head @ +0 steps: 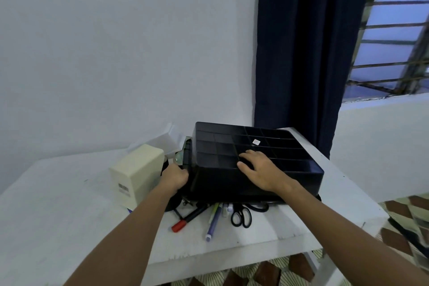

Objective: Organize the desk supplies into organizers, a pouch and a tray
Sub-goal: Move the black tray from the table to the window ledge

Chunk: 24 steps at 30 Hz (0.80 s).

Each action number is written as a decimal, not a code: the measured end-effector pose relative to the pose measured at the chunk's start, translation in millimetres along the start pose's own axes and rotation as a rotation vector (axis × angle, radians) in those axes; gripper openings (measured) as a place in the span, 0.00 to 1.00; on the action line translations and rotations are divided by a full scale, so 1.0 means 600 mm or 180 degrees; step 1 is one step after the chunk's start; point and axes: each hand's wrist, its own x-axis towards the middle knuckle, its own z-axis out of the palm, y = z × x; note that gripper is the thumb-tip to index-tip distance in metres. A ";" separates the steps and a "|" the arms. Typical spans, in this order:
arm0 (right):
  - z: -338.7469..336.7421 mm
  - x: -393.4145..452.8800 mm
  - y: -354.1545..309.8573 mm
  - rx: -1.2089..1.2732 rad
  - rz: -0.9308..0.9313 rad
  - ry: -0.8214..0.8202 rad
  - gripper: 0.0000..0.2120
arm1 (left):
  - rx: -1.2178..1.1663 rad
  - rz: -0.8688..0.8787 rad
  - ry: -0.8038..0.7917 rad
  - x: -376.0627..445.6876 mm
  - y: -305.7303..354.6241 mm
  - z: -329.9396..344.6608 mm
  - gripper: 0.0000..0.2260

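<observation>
**Both hands on the black tray**

A black divided tray (255, 160) sits tilted on a white table (69, 216), lying atop a heap of supplies. The right hand (262, 169) lies flat on its partitions, fingers spread and straight, gripping nothing. The left hand (175, 177) curls round the tray's left edge, at its 9 o'clock. Poking out from under the tray at 6 o'clock: a red-capped marker (185, 220), a purple pen (213, 223) and black scissors (241, 216). A cream box (137, 174) stands just left of the left hand. A dark curtain (308, 53) hangs at 12 o'clock.
</observation>
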 end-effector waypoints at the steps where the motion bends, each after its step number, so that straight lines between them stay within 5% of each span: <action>1: 0.000 0.001 0.001 -0.0002 0.0002 -0.0008 0.24 | -0.0064 -0.0048 0.0001 0.008 -0.002 0.002 0.11; 7: -0.018 -0.002 0.004 0.0187 0.0018 0.0177 0.23 | -0.0649 -0.0201 0.0179 0.107 -0.015 0.030 0.22; 12: -0.084 -0.013 0.035 0.0680 -0.0048 0.0704 0.20 | -0.1042 0.0181 0.0621 0.021 0.142 0.020 0.14; 15: -0.142 -0.021 0.064 0.0890 -0.0090 0.0741 0.19 | -0.0949 0.0665 0.0898 -0.014 0.231 0.021 0.08; 20: -0.248 -0.030 0.132 0.1248 -0.0097 0.0792 0.19 | -0.0463 0.1498 0.1224 -0.074 0.366 0.034 0.16; 24: -0.328 -0.042 0.188 0.2108 0.0057 0.0806 0.18 | 0.0419 0.2755 0.1810 -0.142 0.465 0.076 0.16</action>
